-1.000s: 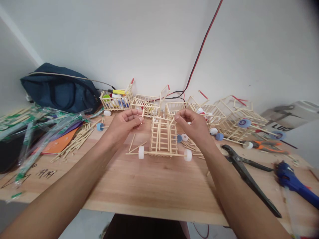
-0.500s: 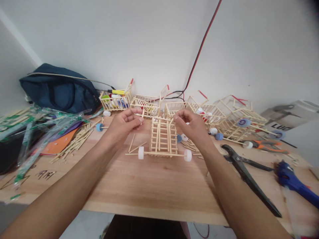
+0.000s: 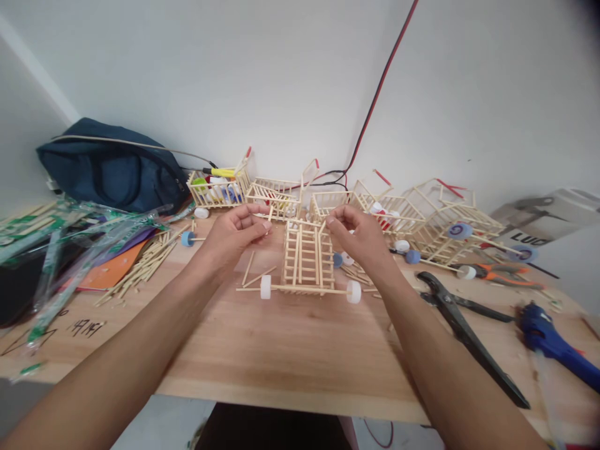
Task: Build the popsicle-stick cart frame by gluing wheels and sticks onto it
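A small cart frame of thin wooden sticks (image 3: 307, 256) stands on the wooden table (image 3: 290, 350), with an axle stick and two white wheels (image 3: 265, 287) at its near end. My left hand (image 3: 234, 234) hovers left of the frame's far end, its fingers pinched on a short stick. At the frame's far right corner, my right hand (image 3: 363, 237) has its fingers curled together at the top rail. What they hold is hidden.
Several finished stick carts (image 3: 440, 225) line the wall. Loose sticks (image 3: 145, 265) and plastic packets lie left beside a dark blue bag (image 3: 110, 169). Black pliers (image 3: 462, 328), orange cutters (image 3: 504, 275) and a blue glue gun (image 3: 553, 347) lie right. A red-black cable climbs the wall.
Both hands have shifted very slightly; the right hand has edged a little left toward the frame's corner. The cart has not moved.
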The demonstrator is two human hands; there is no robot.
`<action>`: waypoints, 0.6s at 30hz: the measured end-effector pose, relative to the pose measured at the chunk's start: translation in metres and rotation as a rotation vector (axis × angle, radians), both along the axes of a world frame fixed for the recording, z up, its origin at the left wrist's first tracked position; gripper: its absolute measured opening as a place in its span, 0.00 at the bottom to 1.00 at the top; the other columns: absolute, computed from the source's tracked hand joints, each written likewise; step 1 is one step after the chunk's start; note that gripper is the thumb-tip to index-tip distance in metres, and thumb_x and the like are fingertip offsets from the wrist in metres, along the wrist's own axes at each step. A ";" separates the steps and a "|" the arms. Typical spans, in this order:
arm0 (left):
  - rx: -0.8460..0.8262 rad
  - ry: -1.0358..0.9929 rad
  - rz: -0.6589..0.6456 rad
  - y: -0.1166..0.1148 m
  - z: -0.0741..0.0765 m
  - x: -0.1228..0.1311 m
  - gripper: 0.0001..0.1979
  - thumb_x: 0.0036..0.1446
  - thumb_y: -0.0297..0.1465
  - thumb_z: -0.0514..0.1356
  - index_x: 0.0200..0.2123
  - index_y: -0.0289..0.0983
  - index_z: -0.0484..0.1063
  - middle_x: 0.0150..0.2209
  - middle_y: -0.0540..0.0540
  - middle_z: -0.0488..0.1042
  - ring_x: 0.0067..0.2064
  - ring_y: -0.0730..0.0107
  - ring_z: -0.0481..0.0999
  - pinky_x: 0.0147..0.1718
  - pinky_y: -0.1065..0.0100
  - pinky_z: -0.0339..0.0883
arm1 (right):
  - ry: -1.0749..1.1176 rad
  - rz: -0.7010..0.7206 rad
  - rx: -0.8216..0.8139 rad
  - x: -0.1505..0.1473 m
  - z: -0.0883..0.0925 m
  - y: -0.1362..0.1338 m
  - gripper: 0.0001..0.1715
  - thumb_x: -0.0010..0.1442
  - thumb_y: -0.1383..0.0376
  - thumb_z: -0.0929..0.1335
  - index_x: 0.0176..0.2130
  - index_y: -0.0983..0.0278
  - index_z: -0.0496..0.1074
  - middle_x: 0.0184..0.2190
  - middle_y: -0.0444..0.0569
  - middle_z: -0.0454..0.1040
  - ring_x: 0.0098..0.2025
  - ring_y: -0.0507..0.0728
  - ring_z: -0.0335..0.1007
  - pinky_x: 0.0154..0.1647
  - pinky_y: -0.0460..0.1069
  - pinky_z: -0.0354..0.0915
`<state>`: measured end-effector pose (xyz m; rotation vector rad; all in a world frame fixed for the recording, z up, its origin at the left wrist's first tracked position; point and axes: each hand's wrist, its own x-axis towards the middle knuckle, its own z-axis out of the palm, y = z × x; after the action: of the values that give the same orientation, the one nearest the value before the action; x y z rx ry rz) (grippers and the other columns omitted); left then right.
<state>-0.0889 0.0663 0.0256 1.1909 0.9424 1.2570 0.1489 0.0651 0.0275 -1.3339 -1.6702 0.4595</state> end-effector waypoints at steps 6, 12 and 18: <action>-0.015 0.001 0.010 0.000 0.001 0.000 0.20 0.44 0.32 0.72 0.42 0.35 0.76 0.27 0.51 0.74 0.29 0.76 0.71 0.29 0.73 0.62 | 0.016 0.006 -0.022 -0.001 0.001 0.000 0.07 0.57 0.60 0.66 0.30 0.61 0.68 0.26 0.43 0.71 0.29 0.53 0.65 0.33 0.49 0.59; -0.011 -0.011 0.006 0.000 0.000 0.000 0.20 0.44 0.32 0.72 0.42 0.35 0.76 0.27 0.51 0.74 0.30 0.76 0.71 0.30 0.73 0.62 | 0.023 0.016 -0.034 -0.002 -0.001 0.001 0.07 0.55 0.60 0.66 0.30 0.61 0.68 0.27 0.43 0.72 0.29 0.53 0.66 0.34 0.50 0.59; 0.002 -0.004 0.005 0.002 -0.002 0.000 0.20 0.45 0.32 0.72 0.43 0.35 0.76 0.27 0.51 0.74 0.29 0.77 0.70 0.30 0.74 0.62 | 0.015 0.015 -0.022 -0.002 -0.002 0.002 0.07 0.56 0.60 0.66 0.31 0.61 0.68 0.27 0.43 0.72 0.30 0.52 0.66 0.34 0.49 0.59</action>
<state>-0.0894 0.0679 0.0232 1.1883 0.9418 1.2645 0.1471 0.0669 0.0258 -1.3314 -1.6679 0.4971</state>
